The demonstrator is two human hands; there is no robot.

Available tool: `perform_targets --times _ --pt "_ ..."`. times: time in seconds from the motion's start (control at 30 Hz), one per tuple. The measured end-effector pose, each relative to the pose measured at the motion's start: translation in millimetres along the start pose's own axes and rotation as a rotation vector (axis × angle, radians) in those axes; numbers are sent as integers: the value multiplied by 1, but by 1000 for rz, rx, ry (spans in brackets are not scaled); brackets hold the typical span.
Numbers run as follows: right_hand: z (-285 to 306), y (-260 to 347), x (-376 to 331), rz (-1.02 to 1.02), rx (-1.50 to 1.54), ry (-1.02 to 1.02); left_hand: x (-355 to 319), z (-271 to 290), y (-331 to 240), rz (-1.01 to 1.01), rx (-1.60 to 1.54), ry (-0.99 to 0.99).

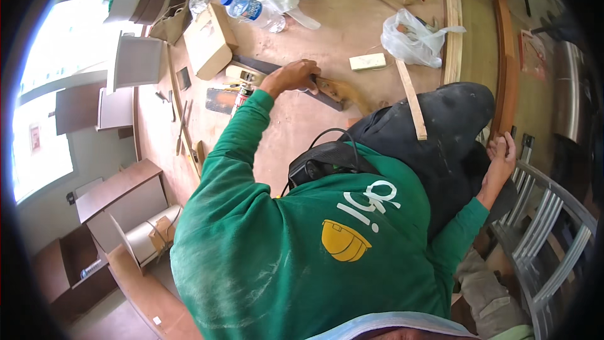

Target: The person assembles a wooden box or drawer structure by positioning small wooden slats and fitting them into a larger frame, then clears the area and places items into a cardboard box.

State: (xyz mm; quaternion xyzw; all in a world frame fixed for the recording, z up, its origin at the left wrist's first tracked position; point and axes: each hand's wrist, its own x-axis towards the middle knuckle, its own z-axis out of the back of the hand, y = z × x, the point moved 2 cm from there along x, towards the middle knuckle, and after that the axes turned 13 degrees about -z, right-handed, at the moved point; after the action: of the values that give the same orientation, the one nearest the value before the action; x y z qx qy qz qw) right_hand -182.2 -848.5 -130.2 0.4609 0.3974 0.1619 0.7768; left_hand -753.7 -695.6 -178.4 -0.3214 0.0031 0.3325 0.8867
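Note:
My left hand [292,78] reaches forward across the work surface, its fingers closed over a long dark flat bar [329,100]. Beside the bar's near end lies a tan-brown piece [346,92], whose kind I cannot make out. At my right side, my right hand [501,158] has its fingers curled at the near end of a long reddish-brown wooden board [503,82]; part of the grip is hidden. A thin light wooden strip [411,99] rests with one end over my dark-trousered leg [440,113].
Around my left hand are a cardboard box [211,41], a water bottle [255,12], a dark flat plate [220,100] and a small can [241,97]. A white plastic bag [415,38] and a pale block [367,62] lie ahead. A metal ladder [544,220] stands right.

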Motion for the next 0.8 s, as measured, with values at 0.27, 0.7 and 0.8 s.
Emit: perform_targets --times 0.27,0.7,0.8 --pt "18 -16 9 -65 113 -16 13 50 28 130 -35 92" --pt "7 -16 8 -77 73 22 36 59 101 68 185 -465" --pt "12 -14 0 -77 34 -24 34 42 71 26 407 -651"
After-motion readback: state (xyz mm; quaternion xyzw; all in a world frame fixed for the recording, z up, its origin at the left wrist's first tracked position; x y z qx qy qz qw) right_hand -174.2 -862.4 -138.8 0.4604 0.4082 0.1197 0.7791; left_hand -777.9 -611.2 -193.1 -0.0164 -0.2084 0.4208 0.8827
